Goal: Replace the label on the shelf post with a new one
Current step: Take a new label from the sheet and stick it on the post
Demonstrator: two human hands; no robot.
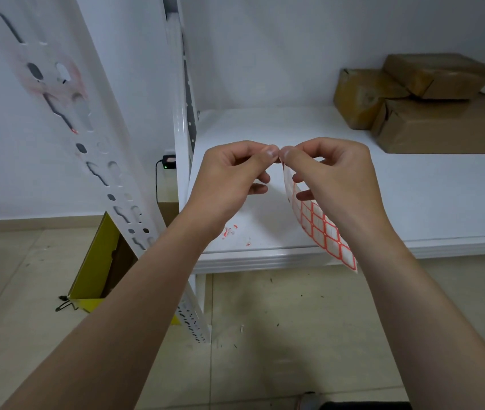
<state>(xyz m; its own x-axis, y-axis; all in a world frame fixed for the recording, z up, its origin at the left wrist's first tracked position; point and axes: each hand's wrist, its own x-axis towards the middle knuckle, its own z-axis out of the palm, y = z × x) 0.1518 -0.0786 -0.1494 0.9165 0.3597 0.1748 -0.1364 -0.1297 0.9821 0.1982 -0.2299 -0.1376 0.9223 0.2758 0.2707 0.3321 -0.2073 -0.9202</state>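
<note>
Label sheet (319, 224) — flexible, red-bordered rectangular stickers in a grid, curving down over the white shelf (413, 202). Left hand (229, 176) and right hand (333, 173) — thumb and forefinger pinched at its top corner. Shelf post (66, 108): white perforated metal, reddish residue, far left.

Plain white walls (279, 48) close the room behind a white metal shelf (413, 202), whose flat board carries three brown cardboard boxes (419, 99) stacked at its far right corner. The floor (279, 335) is laid with pale beige tiles, dotted with small dark specks, and a low skirting runs along the left wall. A yellow carton (93, 270) stands on the floor at the left, and a small black device (169, 161) with a green light sits by the wall, its cable hanging down.
</note>
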